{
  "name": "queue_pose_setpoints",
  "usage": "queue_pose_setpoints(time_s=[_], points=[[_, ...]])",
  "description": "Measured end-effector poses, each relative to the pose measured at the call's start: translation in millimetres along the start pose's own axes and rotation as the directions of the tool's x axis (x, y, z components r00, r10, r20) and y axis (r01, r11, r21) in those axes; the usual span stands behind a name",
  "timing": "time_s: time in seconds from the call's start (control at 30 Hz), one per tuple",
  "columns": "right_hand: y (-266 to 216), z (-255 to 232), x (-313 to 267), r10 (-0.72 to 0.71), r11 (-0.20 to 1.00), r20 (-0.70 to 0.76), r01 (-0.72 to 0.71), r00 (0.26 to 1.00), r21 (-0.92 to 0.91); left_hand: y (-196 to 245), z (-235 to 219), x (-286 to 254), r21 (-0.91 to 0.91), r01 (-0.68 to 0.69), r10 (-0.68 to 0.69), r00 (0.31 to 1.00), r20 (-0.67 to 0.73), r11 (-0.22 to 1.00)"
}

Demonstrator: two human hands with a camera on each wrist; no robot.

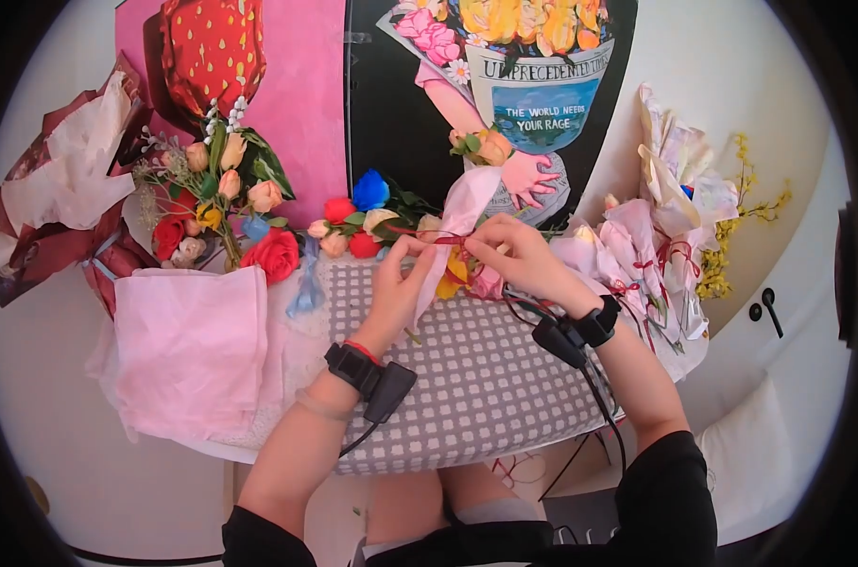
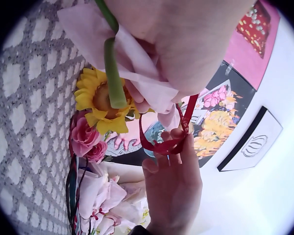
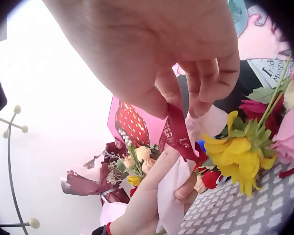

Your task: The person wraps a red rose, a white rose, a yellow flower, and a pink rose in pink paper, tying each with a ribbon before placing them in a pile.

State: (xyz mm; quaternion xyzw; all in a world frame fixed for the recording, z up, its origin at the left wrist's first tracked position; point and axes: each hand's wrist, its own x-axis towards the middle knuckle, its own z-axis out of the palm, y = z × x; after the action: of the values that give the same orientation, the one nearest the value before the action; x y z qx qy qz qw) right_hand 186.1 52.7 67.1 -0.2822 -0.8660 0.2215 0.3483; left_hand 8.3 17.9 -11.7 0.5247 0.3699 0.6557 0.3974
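A single flower wrapped in pale pink paper (image 1: 474, 194) stands tilted in front of me, a peach rose (image 1: 493, 146) at its top. My left hand (image 1: 398, 274) grips the wrapping low down; a cut green stem (image 2: 113, 73) sticks out below it in the left wrist view. Around the wrapping runs a red ribbon (image 3: 176, 134) with printed letters, hanging in a loose loop in the left wrist view. My right hand (image 1: 528, 260) pinches this ribbon between thumb and fingers. Just behind the hands lie a yellow sunflower (image 2: 100, 95) and pink roses (image 2: 85, 137).
Folded pink paper sheets (image 1: 188, 350) are stacked at the left on the table. A grey checked cushion (image 1: 467, 378) lies under my forearms. Loose roses (image 1: 270, 255) line the back. Wrapped flowers (image 1: 627, 246) with red ribbons lie right; a dark red bouquet (image 1: 60, 189) stands left.
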Motion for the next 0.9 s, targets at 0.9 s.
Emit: queue_pose_setpoints(time_s=[0.9], points=[[-58.9,-126.2,-60.1,0.036,0.796,-0.407,0.22,0.913,0.564,-13.2,-5.9,5.2,0.088,-0.071,0.076,0.995,-0.056,0.994]])
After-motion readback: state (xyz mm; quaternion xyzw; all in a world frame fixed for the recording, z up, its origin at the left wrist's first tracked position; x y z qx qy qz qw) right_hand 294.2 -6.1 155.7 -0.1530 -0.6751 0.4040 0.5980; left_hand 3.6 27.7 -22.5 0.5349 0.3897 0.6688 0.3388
